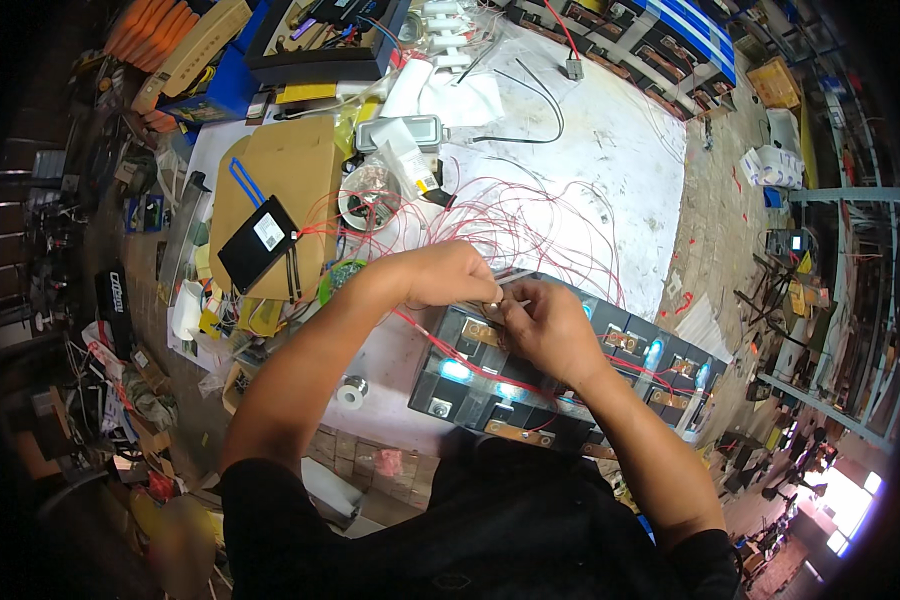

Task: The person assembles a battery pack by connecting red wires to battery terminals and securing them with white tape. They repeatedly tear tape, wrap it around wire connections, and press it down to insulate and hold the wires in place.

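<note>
My left hand [448,275] and my right hand [550,328] meet over the upper edge of a black battery pack [440,385]. Both are closed, with fingertips pinched together around something too small to make out, perhaps a wire end. Copper connecting bars [515,432] and bolts sit on top of the pack. A bundle of red wires [450,350] runs across it, passing below my right hand. More thin red wires [570,215] spread in loops over the white table beyond, leading from a flat black box [255,245] with a white label.
The black box lies on cardboard [315,150]. Beside it stands a round container of small metal parts [370,197]. A small wire spool [351,392] is left of the pack. Farther off are a tool tray [320,55], black cable pieces [555,115] and another battery pack [660,45].
</note>
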The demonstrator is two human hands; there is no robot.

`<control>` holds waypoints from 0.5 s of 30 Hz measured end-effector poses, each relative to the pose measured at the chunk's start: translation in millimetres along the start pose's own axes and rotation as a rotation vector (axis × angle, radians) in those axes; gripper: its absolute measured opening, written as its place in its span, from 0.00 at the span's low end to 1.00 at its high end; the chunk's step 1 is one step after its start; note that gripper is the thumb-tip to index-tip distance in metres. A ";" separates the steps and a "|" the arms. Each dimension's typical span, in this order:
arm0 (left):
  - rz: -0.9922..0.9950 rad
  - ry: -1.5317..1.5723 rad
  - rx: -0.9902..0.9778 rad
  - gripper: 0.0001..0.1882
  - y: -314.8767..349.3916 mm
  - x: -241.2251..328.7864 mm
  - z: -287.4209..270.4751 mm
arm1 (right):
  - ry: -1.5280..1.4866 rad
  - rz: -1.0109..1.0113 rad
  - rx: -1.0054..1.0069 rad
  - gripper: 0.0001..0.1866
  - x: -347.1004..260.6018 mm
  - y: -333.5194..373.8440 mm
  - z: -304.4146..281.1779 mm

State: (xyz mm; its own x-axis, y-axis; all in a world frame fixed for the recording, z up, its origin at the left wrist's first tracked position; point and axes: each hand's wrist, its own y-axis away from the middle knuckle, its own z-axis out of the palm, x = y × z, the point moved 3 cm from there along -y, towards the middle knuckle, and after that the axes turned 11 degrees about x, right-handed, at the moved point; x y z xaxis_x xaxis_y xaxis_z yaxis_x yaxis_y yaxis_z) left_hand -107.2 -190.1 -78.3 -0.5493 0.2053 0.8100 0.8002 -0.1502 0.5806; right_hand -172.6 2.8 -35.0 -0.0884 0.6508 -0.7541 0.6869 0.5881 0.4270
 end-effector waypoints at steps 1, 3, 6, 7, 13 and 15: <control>-0.034 0.079 0.001 0.15 0.7 2.6 0.4 | 0.018 -0.032 0.044 0.13 -2.1 2.7 -1.7; -0.088 0.194 -0.029 0.14 -4.4 -8.7 4.4 | 0.110 -0.046 0.080 0.15 -19.7 11.6 -7.3; -0.156 0.268 -0.096 0.13 -5.4 -7.4 3.6 | 0.230 -0.162 0.121 0.17 -25.4 21.3 -8.4; -0.177 0.277 -0.121 0.13 -5.2 -5.1 2.4 | 0.266 -0.217 0.132 0.17 -25.5 23.9 -7.9; -0.252 0.285 -0.146 0.13 -7.5 -5.8 1.3 | 0.410 -0.326 0.271 0.16 -17.9 26.1 4.2; -0.235 0.297 -0.143 0.12 -7.0 -7.1 1.4 | 0.430 -0.395 0.304 0.14 -14.8 26.4 6.0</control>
State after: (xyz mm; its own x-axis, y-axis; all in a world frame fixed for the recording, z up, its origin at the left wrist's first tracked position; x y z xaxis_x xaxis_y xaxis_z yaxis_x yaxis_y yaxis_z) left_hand -108.5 -189.1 -88.2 -0.7754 -0.0349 0.6305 0.6148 -0.2695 0.7412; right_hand -148.8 5.8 -15.5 -0.6127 0.5846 -0.5319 0.7112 0.7013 -0.0485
